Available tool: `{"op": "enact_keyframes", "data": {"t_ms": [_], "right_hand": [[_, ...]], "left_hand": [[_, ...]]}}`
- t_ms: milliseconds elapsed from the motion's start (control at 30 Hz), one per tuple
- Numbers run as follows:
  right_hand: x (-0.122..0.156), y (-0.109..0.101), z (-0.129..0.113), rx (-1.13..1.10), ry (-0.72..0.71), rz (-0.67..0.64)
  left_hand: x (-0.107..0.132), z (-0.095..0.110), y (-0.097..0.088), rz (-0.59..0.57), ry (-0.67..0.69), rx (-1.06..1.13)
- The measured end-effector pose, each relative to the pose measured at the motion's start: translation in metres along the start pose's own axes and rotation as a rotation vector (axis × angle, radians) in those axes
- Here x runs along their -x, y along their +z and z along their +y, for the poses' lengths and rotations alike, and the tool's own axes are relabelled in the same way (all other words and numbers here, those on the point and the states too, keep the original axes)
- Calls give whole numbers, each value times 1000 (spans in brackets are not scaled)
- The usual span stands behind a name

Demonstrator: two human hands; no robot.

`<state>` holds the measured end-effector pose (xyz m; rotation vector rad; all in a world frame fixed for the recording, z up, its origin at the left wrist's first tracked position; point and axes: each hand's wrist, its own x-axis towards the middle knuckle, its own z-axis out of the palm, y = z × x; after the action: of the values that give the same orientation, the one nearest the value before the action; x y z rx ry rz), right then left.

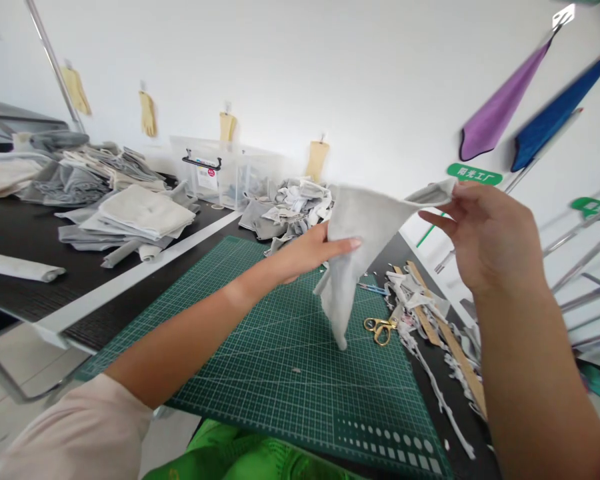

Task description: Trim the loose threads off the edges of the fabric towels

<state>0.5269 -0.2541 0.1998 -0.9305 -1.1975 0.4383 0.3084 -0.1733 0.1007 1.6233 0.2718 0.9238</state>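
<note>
A light grey cloth [365, 217] hangs in the air between my two hands, above a green cutting mat [280, 400]. My left hand [313, 253] grips its left side, the thumb lying over the front. At the upper right, my right hand [490, 227] pinches a corner and pulls it out into a narrow fold. The cloth's lower end dangles to a point just over the mat. Gold-handled scissors [381, 328] lie on the mat to the right of this end, and a blue-handled tool [373, 289] lies behind them.
Fabric scraps [415, 300] and wooden strips [455, 353] line the mat's right side. Behind it are a heap of grey cloths [300, 207] and a clear plastic box [215, 173]. Stacked cloths [145, 210] cover the table at left. Yellow gloves [147, 113] hang on the wall.
</note>
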Motion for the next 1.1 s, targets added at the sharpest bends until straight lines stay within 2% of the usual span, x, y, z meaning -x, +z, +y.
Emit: {"op": "enact_keyframes", "data": {"t_ms": [167,367,467,667,833,933,1000,1100], "right_hand": [[-2,-19,5,-116,163,-200],[8,-23,13,-157,261,-274],[17,-22,13,-95,316,-327],[26,-33,11,49,473,-465],[29,-51,7,224,387,-611],[32,-58,0,356,415,-716],[33,-60,-4,433,447,-701],[30,-59,-6,447,502,-573]], "left_hand": [[-6,40,-2,31,128,-17],[-13,61,-11,67,137,-40],[-13,69,-17,65,99,-74],[-10,74,-25,-87,4,-109],[-13,71,-31,-192,-117,-38],[-13,71,-29,-164,-159,38],[-12,74,-26,-117,-105,19],[-11,80,-23,-22,31,-108]]}}
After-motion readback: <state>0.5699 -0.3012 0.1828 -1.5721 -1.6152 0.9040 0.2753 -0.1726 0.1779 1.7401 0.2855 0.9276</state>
